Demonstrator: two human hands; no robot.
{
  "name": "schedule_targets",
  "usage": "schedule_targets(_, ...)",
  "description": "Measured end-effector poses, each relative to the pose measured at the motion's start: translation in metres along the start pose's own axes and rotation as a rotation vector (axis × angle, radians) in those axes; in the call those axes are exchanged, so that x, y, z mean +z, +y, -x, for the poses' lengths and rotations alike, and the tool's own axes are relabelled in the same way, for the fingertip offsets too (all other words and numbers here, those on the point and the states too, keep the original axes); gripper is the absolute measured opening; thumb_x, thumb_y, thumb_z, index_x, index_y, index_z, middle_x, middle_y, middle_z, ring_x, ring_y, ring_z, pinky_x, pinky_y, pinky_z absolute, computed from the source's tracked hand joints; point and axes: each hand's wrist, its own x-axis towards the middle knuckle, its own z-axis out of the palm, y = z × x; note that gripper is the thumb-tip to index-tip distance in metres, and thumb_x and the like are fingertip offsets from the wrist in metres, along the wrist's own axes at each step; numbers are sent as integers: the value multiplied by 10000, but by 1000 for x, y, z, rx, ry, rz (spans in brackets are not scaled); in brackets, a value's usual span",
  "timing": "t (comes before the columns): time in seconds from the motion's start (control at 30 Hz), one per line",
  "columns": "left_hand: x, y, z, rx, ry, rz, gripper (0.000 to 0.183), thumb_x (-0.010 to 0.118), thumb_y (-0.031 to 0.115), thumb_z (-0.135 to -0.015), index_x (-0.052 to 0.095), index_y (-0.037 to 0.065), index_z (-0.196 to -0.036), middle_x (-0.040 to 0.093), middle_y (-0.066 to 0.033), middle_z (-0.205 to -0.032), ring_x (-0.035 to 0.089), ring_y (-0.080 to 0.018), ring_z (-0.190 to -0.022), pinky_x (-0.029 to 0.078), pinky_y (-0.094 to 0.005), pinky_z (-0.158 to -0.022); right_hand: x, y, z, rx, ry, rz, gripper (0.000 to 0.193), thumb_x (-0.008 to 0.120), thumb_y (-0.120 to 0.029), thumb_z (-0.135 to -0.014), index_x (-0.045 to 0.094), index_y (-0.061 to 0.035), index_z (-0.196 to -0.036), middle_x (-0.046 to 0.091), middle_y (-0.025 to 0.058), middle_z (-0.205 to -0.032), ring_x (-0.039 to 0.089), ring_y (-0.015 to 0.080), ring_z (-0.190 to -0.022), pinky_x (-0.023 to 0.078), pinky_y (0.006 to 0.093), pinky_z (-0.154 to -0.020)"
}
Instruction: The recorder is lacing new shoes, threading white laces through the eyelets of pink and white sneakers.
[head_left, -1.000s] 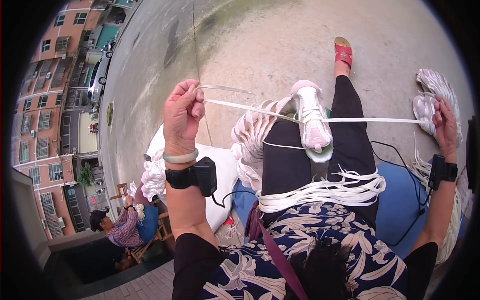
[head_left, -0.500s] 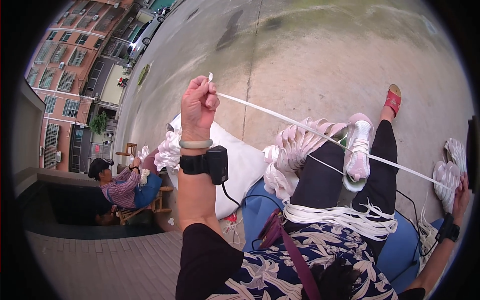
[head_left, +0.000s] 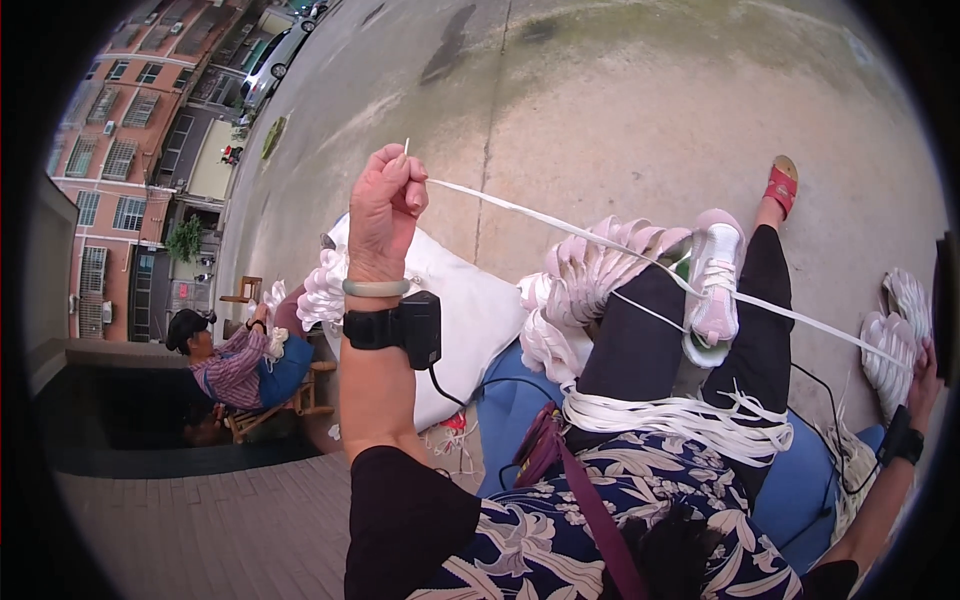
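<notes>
My left hand [head_left: 388, 200] is raised at the left with its fingers pinched on one end of a white shoelace [head_left: 520, 208], the tip poking up above them. From there the lace sags slightly across to a white and pink sneaker [head_left: 716, 275] lying on my thighs. It passes through the sneaker's upper part and continues to my right hand [head_left: 926, 378] at the right edge. The right fingers appear closed on that end, though partly hidden at the dark rim. A bundle of loose white laces [head_left: 670, 420] lies across my lap.
Beside my left thigh is a stack of pink-white shoe uppers [head_left: 590, 270]. More uppers [head_left: 888, 355] stand at far right. A white sack [head_left: 455, 315] lies left, beyond which a co-worker [head_left: 240, 365] sits on a wooden chair. A black cable [head_left: 455, 400] runs from my left wrist device.
The lace was straight and taut and now hangs a little slacker on the left side. My left hand has shifted slightly left in the picture, still pinching the lace.
</notes>
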Motion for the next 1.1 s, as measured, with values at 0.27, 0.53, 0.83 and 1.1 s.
schedule_targets(0.27, 121, -157, 46, -439, -453, -439, 77, 596, 100, -849, 603, 25, -862, 618, -27, -692, 539, -50, -515, 394, -153, -444, 201, 70, 86, 217, -468, 249, 122, 573, -168, -872, 589, -56, -917, 626, 17, -725, 553, 49, -538, 415, 170, -468)
schedule_targets(0.53, 194, -233, 72, 475, -489, -1101, 62, 608, 51, -721, 581, 46, -776, 539, -80, -725, 560, -245, -668, 431, -341, -567, 295, 106, 123, 122, -659, 302, 64, 548, -82, -837, 595, -42, -857, 535, -16, -632, 466, 32, -502, 383, 172, -438)
schedule_targets(0.83, 201, -241, 74, 552, -500, -1291, 54, 566, 54, -699, 552, 32, -746, 521, -108, -916, 488, -313, -805, 386, -403, -687, 301, 134, 126, -462, -728, 557, 146, 495, -60, -751, 594, -48, -857, 582, 149, -722, 581, 296, -677, 458, 350, -628)
schedule_targets(1.1, 198, -252, 71, 556, -474, -1223, 86, 542, 77, -677, 571, 34, -745, 529, -104, -966, 459, -297, -882, 335, -402, -721, 309, 134, 127, -491, -691, 698, 103, 528, -95, -724, 576, -50, -804, 574, 128, -756, 575, 310, -713, 454, 377, -637)
